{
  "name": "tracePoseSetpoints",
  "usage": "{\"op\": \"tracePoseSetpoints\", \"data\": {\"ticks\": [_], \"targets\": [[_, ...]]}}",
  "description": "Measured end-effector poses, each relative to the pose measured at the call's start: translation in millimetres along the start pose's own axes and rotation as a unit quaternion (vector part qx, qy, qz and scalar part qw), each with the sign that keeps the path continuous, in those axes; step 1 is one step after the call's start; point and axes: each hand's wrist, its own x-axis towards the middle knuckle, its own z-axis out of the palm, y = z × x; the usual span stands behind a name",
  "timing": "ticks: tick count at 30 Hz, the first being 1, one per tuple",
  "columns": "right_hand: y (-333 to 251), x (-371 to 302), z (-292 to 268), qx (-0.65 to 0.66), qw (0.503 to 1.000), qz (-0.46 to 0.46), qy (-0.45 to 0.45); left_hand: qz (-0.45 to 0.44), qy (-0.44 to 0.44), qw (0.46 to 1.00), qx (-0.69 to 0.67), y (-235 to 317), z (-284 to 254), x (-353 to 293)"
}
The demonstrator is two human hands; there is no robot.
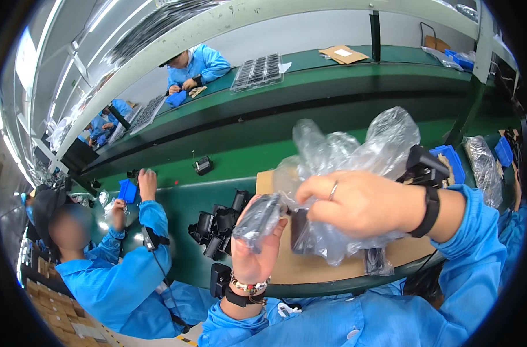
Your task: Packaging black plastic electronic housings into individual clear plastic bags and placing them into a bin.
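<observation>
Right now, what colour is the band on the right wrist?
Black: a plain dark band around the wrist of the right hand, seen in the head view.

Both forearms, in bright blue sleeves, rise from the lower edge. The left hand (256, 240) is raised palm-up, its wrist wearing a beaded bracelet and a dark band, fingers curled closed in a grip. The right hand (359, 203) reaches across leftward, knuckles up, ring on one finger, a black wristband at the wrist, fingers pinched shut.
</observation>
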Motion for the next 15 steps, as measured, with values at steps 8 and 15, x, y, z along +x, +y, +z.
{"op": "tracePoseSetpoints", "data": {"ticks": [8, 15], "targets": [[4, 16, 12, 0.027, 0.999, 0.035, 0.030, -0.064, 0.011, 0.997, 0.049, -6, 3, 6], [10, 14, 16, 0.129, 0.989, 0.058, -0.050, -0.091, -0.020, 0.993, 0.076, -6, -7, 8]]}}
